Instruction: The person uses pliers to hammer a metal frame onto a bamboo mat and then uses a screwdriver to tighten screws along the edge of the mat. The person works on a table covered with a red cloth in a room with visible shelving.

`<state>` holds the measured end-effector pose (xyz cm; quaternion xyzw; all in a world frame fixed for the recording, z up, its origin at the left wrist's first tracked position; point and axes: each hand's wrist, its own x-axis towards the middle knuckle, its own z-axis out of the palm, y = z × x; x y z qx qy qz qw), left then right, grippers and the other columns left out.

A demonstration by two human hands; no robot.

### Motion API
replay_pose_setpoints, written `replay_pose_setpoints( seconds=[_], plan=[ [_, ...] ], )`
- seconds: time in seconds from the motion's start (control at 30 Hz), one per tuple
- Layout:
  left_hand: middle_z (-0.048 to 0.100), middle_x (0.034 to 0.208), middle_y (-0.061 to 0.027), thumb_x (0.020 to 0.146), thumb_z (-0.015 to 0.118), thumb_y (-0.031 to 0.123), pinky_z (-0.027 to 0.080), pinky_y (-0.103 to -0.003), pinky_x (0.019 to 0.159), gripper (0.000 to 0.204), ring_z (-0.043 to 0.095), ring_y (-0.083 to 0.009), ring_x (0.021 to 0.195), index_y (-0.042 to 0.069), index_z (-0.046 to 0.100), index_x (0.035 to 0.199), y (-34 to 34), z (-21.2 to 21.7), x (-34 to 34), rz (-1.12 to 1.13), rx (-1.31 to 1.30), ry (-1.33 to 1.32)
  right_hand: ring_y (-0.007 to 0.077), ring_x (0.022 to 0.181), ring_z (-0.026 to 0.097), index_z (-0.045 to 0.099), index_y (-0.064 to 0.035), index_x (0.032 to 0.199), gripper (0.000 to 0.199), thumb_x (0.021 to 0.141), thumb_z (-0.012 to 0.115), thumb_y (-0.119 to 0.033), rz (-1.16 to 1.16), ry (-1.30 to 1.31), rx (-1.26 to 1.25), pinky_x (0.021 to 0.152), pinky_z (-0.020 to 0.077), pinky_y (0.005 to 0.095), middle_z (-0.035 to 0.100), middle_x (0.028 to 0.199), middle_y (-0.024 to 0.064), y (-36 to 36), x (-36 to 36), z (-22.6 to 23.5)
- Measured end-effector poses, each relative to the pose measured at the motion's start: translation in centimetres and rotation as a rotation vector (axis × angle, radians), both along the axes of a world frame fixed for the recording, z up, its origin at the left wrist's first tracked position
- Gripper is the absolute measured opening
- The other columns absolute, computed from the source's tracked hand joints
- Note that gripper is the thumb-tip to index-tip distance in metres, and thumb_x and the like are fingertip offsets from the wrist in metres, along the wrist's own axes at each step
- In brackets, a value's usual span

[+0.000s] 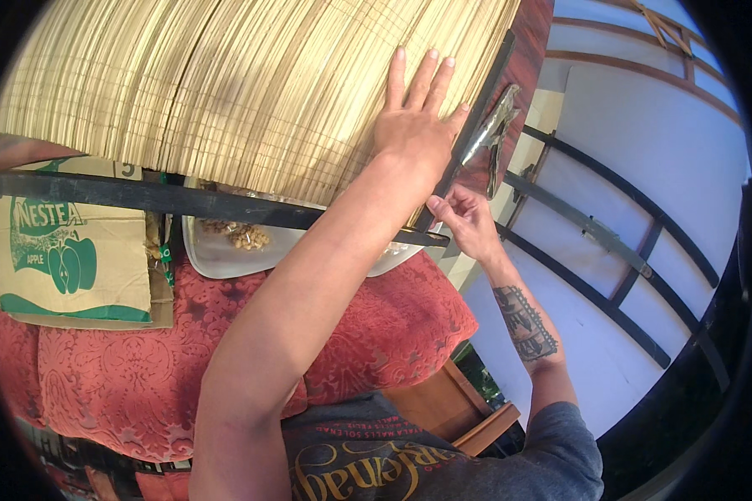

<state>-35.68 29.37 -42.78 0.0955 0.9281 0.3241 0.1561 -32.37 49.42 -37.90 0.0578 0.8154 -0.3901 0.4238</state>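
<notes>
- The pale woven bamboo-slat mat (251,92) fills the upper part of the view, its thin slats running from top to bottom, with cross-threads binding them.
- The left hand (414,125) lies flat on the mat near its right edge, fingers spread apart and pointing up, palm down, clamped on nothing; the forearm stretches up from the lower edge.
- Just right of that hand, a dark flat metal frame bar (476,125) slants from upper right to lower left along the mat's edge.
- The right hand (468,221), below the left, has thumb and forefinger pinched together at the lower end of the bar; what they pinch is too small to tell.
- Silver locking pliers (495,134) are clamped on the bar, just above the right hand.
- A red patterned cushion (125,367) lies below both arms.
</notes>
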Motion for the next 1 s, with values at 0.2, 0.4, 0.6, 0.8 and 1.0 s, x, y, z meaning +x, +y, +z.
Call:
replay_pose_setpoints(
  seconds=[0.2, 0.4, 0.6, 0.8, 1.0],
  plan=[
    [0.003, 0.171, -0.0159, 0.075, 0.084, 0.037, -0.017, -0.068, 0.117, 0.093, -0.013, -0.0361, 0.157, 0.032, 0.041, 0.156, 0.1, 0.3, -0.2, -0.007, -0.023, -0.023, 0.0051, 0.069, 0.063, 0.065, -0.0025, 0.091, 0.019, 0.098, 0.071, -0.019, 0.016, 0.003, 0.048, 0.062, 0.0495, 0.0221, 0.069, 0.079, -0.0001, 0.0, -0.3, 0.4],
    [0.003, 0.171, -0.0154, 0.071, 0.087, 0.044, -0.013, -0.067, 0.119, 0.098, -0.01, -0.0351, 0.157, 0.033, 0.04, 0.156, 0.0, -0.2, 0.3, 0.01, -0.053, 0.061, 0.0063, 0.069, 0.064, 0.067, -0.0008, 0.092, 0.024, 0.098, 0.071, -0.024, 0.064, 0.034, 0.286, 0.062, 0.0508, 0.0237, 0.069, 0.078, 0.0004, -2.1, -0.2, 1.8],
    [0.002, 0.171, -0.0156, 0.071, 0.086, 0.05, -0.009, -0.068, 0.12, 0.101, -0.008, -0.0361, 0.157, 0.035, 0.036, 0.158, -0.7, 0.2, 0.5, -0.02, -0.081, 0.026, 0.0214, 0.077, 0.07, 0.067, 0.0037, 0.103, 0.04, 0.085, 0.082, -0.029, 0.058, 0.369, 0.534, 0.073, 0.056, 0.0351, 0.073, 0.088, 0.0156, -5.1, 2.5, 1.6],
    [-0.002, 0.171, -0.0176, 0.075, 0.076, 0.063, -0.009, -0.073, 0.117, 0.1, -0.008, -0.0418, 0.156, 0.035, 0.031, 0.16, -1.2, 1.5, 0.1, -0.101, -0.147, 0.015, 0.023, 0.083, 0.07, 0.068, 0.0031, 0.108, 0.036, 0.086, 0.08, -0.022, -0.317, 0.517, 0.453, 0.076, 0.056, 0.0363, 0.073, 0.097, 0.0149, -5.7, 4.3, -0.2],
    [0.001, 0.169, -0.0233, 0.083, 0.071, 0.053, -0.009, -0.076, 0.114, 0.088, -0.008, -0.0461, 0.155, 0.022, 0.036, 0.158, -1.4, 1.0, 0.2, -0.133, -0.048, 0.07, 0.0335, 0.096, 0.068, 0.068, 0.0042, 0.112, 0.033, 0.086, 0.077, -0.013, -0.341, 0.661, 0.634, 0.086, 0.0532, 0.041, 0.069, 0.105, 0.0205, -6.9, 4.6, -1.0]
  ],
)
